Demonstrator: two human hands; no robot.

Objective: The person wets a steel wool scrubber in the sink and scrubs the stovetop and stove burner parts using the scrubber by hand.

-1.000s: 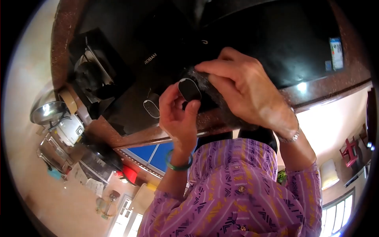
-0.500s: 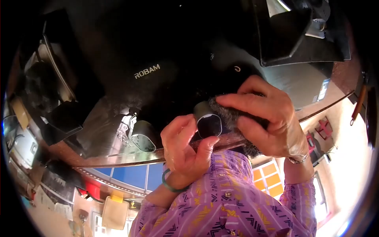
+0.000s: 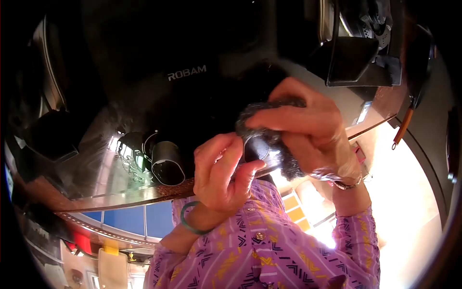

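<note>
Near the front edge of a glossy black stovetop [image 3: 144,96] stands a dark rounded control knob [image 3: 256,148]. My left hand [image 3: 219,168] is closed about its left and near side, fingers on one side and thumb at the front. My right hand [image 3: 313,132] grips a dark, wiry scouring pad [image 3: 262,115], which presses on the far and right sides of the knob and hides part of it. A second knob [image 3: 168,164] stands to the left of my left hand, untouched, beside a wet, shiny patch [image 3: 132,156].
Black pan supports [image 3: 353,58] stand at the upper right, with another dark support [image 3: 53,132] at the left. A wooden-handled utensil [image 3: 403,127] hangs or lies at the right. The stone counter edge [image 3: 163,193] runs in front of my body.
My right hand has moved the scouring pad left and over the top of the knob. My left hand stays beside the knob. The whole view has shifted slightly.
</note>
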